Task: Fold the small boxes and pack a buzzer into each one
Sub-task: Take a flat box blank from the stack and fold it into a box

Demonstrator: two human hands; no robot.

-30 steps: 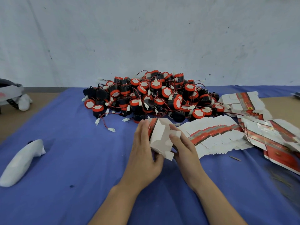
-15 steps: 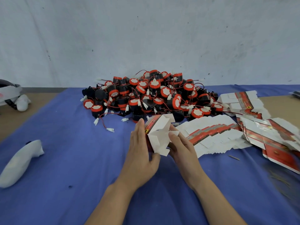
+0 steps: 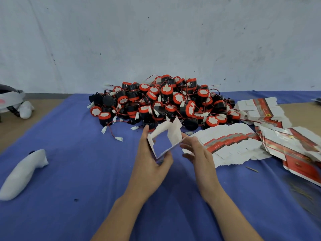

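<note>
Box [image 3: 173,132]: one, opened into a square tube with end flaps sticking up, and the cloth shows through it. It is held up off the surface, in front of the buzzer pile.

Left hand [image 3: 149,166] grasps it, with fingers flat up the left wall and the thumb [image 3: 167,160] hooked under the bottom corner. Right hand [image 3: 199,155] is slack with fingers loosely bent, fingertips just beside the box's right edge. Can't tell if they touch it, but it isn't gripping anything.

Surface: blue cloth [image 3: 86,171] spread over a tan table [image 3: 34,110], with a bare whitish wall [image 3: 156,40] scuffed with dark specks right behind.

Counts:
- Buzzers [image 3: 165,101]: one heap against the wall, far side of the hands. They are black bodies with orange-red rims, red wires and white plugs. Too many to count, dozens.
- Flat boxes: three lots, all right of the hands. One is a fanned stack [image 3: 229,145] just beside the right hand, one is a stack [image 3: 260,108] further back touching the heap, and one is a loose spread [image 3: 298,150] at the far right. The sheets per lot can't be counted.
- White lump [image 3: 22,173]: one, on the cloth well left of the hands.
- White-and-dark object [image 3: 10,100]: one, at the left edge on the bare table, cut off by the frame.
</note>
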